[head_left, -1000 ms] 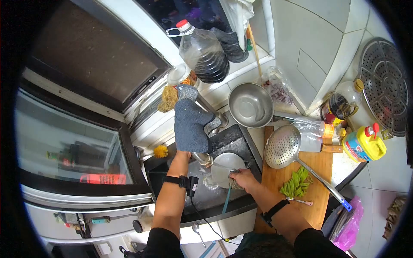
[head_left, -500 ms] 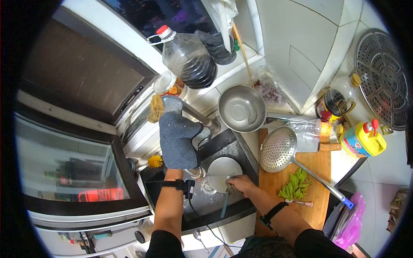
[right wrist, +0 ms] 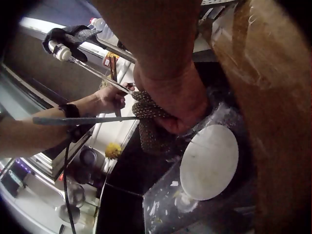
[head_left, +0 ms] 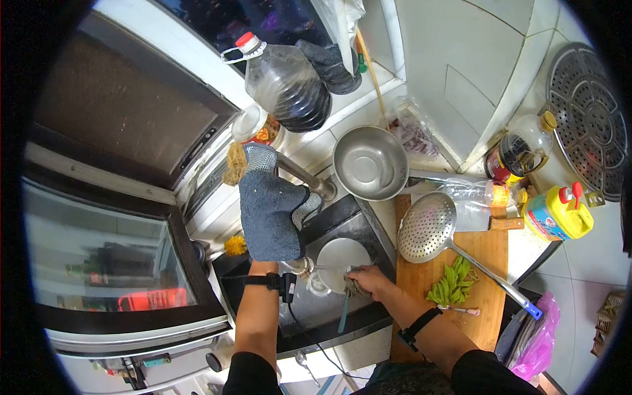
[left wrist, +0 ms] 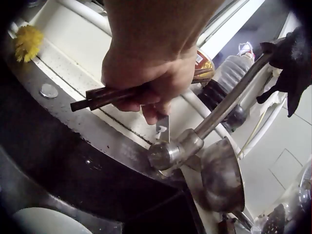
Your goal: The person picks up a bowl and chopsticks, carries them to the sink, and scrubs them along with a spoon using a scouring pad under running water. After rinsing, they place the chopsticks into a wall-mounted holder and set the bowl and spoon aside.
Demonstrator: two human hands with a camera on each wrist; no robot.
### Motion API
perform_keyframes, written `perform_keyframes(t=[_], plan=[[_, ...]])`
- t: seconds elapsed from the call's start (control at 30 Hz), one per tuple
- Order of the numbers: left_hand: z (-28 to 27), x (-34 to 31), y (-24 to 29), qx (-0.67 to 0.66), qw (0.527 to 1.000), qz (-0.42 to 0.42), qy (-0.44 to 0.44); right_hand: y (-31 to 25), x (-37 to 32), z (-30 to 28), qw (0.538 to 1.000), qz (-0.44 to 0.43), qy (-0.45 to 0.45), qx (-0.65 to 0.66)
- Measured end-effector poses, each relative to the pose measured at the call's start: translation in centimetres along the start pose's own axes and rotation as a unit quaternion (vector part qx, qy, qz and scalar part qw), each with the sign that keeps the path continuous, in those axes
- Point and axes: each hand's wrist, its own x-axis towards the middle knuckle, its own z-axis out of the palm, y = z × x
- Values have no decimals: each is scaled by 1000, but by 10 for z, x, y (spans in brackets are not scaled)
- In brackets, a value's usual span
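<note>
My left hand [left wrist: 151, 78] grips a pair of dark brown chopsticks [left wrist: 105, 97], its fingertips at the lever [left wrist: 163, 127] of the metal faucet [left wrist: 187, 146]. In the head view that hand is hidden behind a grey glove [head_left: 270, 220] draped over the faucet. With my right hand [head_left: 374, 282] I hold a bunched, knobbly scrubbing cloth [right wrist: 151, 129] in the thin stream from the spout. A teal strap [head_left: 343, 313] hangs from the cloth. Below it, a white plate [right wrist: 209, 163] lies in the dark sink [head_left: 299, 329], beside the drain [head_left: 318, 285].
Right of the sink, a cutting board [head_left: 484, 329] bears green vegetable pieces [head_left: 451, 283], a perforated skimmer [head_left: 426, 227] and a small peeler-like tool [head_left: 459, 309]. A metal bowl [head_left: 370, 164] stands behind the sink. A yellow brush [head_left: 235, 245] is at its left edge.
The head view has shifted a little, so the scene sits further left. Both hands keep their places at the faucet and over the plate. The drain shows more plainly now.
</note>
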Motion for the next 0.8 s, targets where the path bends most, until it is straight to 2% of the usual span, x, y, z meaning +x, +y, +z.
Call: perform_keyframes(t=[0.13, 0.33, 0.63, 0.8], plan=[[-1, 1, -1, -3, 1000, -1, 1, 0, 0, -1, 999, 10, -4, 35], [0, 1, 0, -2, 1000, -4, 2, -7, -7, -1, 999, 13, 46, -20], [3, 2, -1, -5, 1000, -2, 3, 6, 10, -8, 1000, -26, 8, -9], [4, -1, -3, 1, 1000, -3, 3, 13, 17, -7, 999, -44, 24, 0]])
